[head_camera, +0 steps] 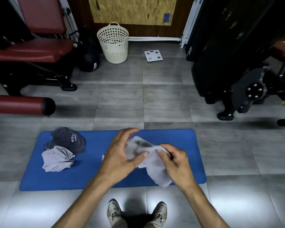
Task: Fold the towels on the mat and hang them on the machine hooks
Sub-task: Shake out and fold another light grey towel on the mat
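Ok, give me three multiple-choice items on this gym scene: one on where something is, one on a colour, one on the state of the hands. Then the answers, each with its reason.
1. Where is the dark towel?
A. in the basket
B. on the left end of the mat
C. on the bench

2. What colour is the mat?
A. blue
B. red
C. green

3. What are the hands doing?
A. hanging idle
B. pressing flat on the floor
C. both working a pale towel

Answers:
1 B: it lies crumpled on the mat's left end, touching a light grey towel.
2 A: its bare surface is plainly blue.
3 C: the left hand and right hand are on the pale towel above the mat.
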Demonstrator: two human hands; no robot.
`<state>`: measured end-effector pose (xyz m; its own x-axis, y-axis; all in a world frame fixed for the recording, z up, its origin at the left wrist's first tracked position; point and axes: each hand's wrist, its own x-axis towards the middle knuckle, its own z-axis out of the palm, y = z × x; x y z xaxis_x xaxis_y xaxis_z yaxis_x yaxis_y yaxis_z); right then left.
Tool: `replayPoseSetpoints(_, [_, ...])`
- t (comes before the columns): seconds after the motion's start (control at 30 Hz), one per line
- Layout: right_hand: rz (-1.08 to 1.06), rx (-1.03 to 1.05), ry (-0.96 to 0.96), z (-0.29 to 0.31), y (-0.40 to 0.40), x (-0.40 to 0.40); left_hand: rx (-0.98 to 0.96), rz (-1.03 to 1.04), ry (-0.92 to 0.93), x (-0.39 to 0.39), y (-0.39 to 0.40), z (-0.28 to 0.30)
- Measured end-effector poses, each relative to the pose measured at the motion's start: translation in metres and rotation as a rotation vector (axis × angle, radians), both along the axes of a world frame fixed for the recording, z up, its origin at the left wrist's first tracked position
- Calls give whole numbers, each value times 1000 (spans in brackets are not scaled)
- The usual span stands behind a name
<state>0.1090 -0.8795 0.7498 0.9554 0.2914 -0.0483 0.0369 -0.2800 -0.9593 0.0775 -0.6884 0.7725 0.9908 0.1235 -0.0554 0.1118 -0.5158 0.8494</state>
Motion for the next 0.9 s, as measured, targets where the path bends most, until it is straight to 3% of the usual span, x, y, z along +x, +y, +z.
replayPoseSetpoints(0.07, [172, -90, -65, 12, 4, 8, 80, -307, -74, 11, -6, -7])
replayPoseSetpoints(0.1, [214, -133, -103, 18, 5, 11, 47, -365, -84, 17, -8, -7])
replayPoseSetpoints(0.2, [180, -210, -189, 34, 3, 23, -166, -366, 1, 35, -5, -3])
replayPoseSetpoints(0.27, [123, -199, -158, 40, -9, 35, -187, -395, 23, 45, -3, -1])
replayPoseSetpoints(0.33, [231, -241, -86, 40, -23, 46, -253, -435, 52, 53, -3, 2])
replayPoseSetpoints(0.43, [488, -145, 139, 26, -47, 57, -299, -472, 87, 65, -4, 12])
replayPoseSetpoints(0.57, [472, -267, 293, -19, -91, 64, -324, -412, 137, 81, 27, 21])
replayPoseSetpoints(0.73, [294, -437, 413, -68, -156, 65, -156, -201, 217, 92, 100, 8])
replayPoseSetpoints(0.83, [256, -503, 422, -78, -179, 60, 9, -233, 294, 80, 129, -25])
replayPoseSetpoints(0.9, [351, -630, 460, -89, -186, 48, 60, -323, 457, 61, 143, -61])
